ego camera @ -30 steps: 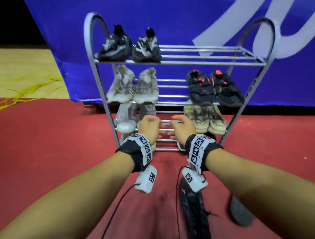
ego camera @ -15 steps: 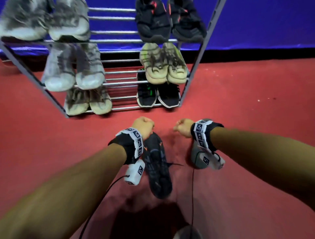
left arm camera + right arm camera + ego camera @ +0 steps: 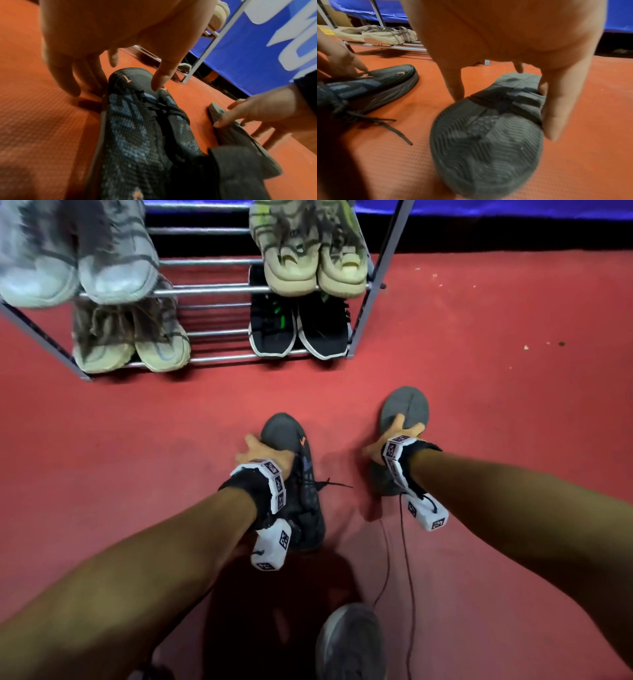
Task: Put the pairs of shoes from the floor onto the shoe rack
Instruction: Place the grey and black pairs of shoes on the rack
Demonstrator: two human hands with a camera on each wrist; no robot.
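So the biggest thing here is the red floor, a ribbed rubbery mat, and standing on it is one metal shoe rack with a blue banner behind it. I count four pairs on the two shelves in view: a whitish-grey pair and a beige-and-olive pair on the upper one, a tan pair and a black pair with green bits on the lowest. On the floor just in front of the rack are two loose shoes from a single pair, near each other but not touching. The upright shoe is black knit with bluish patches, small orange marks near the toe and a lace trailing off to the side. The flipped shoe shows its grey wavy-tread sole. The left hand has its fingers spread over the upright shoe's toe, thumb tip on the upper, not really clamped yet. The right hand pinches the flipped shoe's sole between thumb and fingers. There's also one grey shoe on the person's own foot at the bottom edge.
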